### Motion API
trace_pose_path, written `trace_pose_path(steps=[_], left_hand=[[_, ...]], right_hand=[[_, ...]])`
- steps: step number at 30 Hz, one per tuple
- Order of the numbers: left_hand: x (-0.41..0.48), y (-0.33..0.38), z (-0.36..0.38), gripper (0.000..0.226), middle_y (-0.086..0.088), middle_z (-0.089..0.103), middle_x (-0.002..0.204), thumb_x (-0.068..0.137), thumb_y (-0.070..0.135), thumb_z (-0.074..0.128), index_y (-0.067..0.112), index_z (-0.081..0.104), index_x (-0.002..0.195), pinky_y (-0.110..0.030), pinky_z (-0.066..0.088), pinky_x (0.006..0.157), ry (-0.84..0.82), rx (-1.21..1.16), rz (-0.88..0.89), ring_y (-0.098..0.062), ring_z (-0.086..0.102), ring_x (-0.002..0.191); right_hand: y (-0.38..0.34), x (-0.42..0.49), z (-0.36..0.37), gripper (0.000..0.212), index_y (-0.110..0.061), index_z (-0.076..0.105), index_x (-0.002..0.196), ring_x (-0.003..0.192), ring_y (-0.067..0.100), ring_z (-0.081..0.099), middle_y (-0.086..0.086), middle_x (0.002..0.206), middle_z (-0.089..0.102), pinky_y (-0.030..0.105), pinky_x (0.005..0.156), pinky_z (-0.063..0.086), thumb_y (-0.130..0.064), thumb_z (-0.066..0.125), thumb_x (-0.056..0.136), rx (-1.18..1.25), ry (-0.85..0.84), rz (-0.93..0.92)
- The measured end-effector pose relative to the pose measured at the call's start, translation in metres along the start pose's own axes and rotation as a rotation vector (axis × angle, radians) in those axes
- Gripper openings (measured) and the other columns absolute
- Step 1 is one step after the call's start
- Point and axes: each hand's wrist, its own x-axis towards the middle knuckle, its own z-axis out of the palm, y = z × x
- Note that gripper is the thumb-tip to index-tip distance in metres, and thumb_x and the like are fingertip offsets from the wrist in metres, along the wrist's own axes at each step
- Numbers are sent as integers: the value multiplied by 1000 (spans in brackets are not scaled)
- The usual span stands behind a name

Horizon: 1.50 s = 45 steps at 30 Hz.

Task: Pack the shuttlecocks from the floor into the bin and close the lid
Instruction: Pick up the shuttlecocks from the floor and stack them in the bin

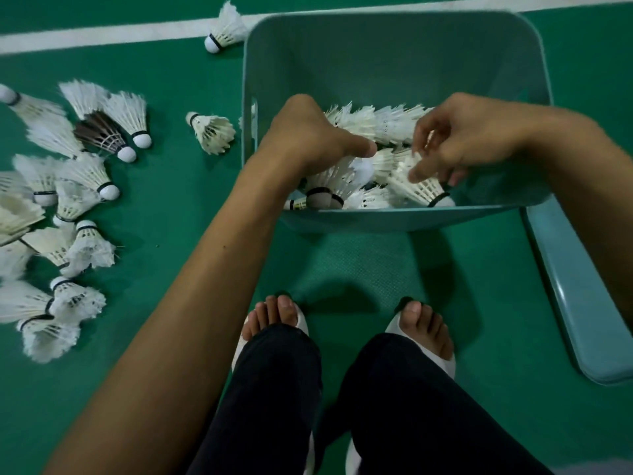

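Note:
The teal plastic bin (394, 63) stands on the green floor in front of me, its bottom covered with several white shuttlecocks (376, 125). Both hands are inside it. My left hand (308, 135) reaches down onto the shuttlecocks at the bin's near left; its thumb sticks out to the right and its fingers are hidden under the palm. My right hand (459, 142) hovers over the near right with curled, spread fingers, and its thumb touches the feathers of one shuttlecock (421, 186). Many loose shuttlecocks (68, 200) lie on the floor to the left.
The bin's teal lid (575, 286) lies on the floor to the right of the bin. One shuttlecock (224, 29) rests on the white court line (102, 36) behind the bin, another (212, 132) beside its left wall. My feet in white sandals (346, 323) stand just before the bin.

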Motion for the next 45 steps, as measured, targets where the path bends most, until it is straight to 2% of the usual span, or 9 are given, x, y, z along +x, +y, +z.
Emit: trace_pose_path(steps=[6, 11, 16, 24, 27, 30, 34, 39, 45], left_hand=[[3, 3, 1, 63, -9, 73, 111, 65, 48, 94, 6, 75, 107, -38, 55, 87, -64, 53, -16, -18, 68, 95], [15, 6, 4, 67, -11, 75, 108, 63, 50, 94, 4, 75, 108, -40, 56, 85, -54, 71, -3, -23, 71, 97], [27, 13, 1, 50, -3, 75, 94, 67, 47, 93, 10, 79, 98, -30, 50, 70, -128, 92, 10, -17, 69, 86], [36, 12, -5, 65, -6, 72, 107, 63, 51, 93, 10, 73, 109, -39, 56, 82, -103, 62, 9, -21, 68, 93], [33, 13, -4, 65, -8, 73, 110, 64, 51, 93, 8, 74, 109, -40, 57, 88, -77, 26, 13, -20, 68, 91], [29, 10, -3, 52, -3, 69, 94, 63, 52, 93, 14, 70, 92, -33, 51, 76, -79, -2, 37, -17, 62, 79], [12, 10, -3, 56, -10, 78, 101, 67, 49, 92, 4, 80, 98, -33, 55, 77, -76, -82, 45, -13, 68, 80], [-5, 10, 2, 51, -9, 76, 92, 72, 38, 91, -1, 76, 102, -33, 53, 70, -135, -336, -13, -19, 68, 73], [-10, 12, 11, 40, -15, 80, 101, 79, 28, 87, 2, 74, 107, -50, 61, 85, -239, -502, -61, -29, 78, 85]], right_hand=[[15, 15, 5, 19, -17, 77, 78, 84, 31, 68, 9, 88, 75, 36, 78, 55, -32, 88, 76, -343, 142, 141], [28, 31, 18, 35, -7, 71, 102, 95, 37, 64, 19, 106, 70, 39, 84, 54, -27, 84, 76, -315, 310, 320], [25, 40, 26, 11, 2, 70, 95, 47, 16, 63, 10, 61, 69, 20, 45, 45, -7, 73, 89, -92, 82, 440], [28, 46, 38, 20, 5, 55, 81, 58, 28, 67, 21, 75, 62, 33, 47, 61, 1, 56, 100, 180, -115, 474], [23, 35, 41, 21, 4, 52, 85, 65, 29, 63, 19, 78, 54, 28, 43, 58, 0, 49, 105, 15, -248, 307], [32, 45, 35, 30, 12, 63, 107, 95, 25, 77, 15, 87, 68, 27, 75, 64, -14, 48, 108, 177, -106, 129], [3, 10, -1, 27, -2, 73, 88, 55, 21, 75, 11, 74, 78, 33, 62, 60, -22, 61, 100, -32, 133, 223], [-27, -28, -5, 19, -10, 73, 109, 91, 24, 77, 11, 108, 75, 44, 80, 63, -10, 72, 90, 316, 84, -119], [-13, -33, 11, 26, 4, 74, 96, 79, 28, 74, 25, 92, 75, 40, 79, 60, -17, 82, 83, 249, 75, -109]])
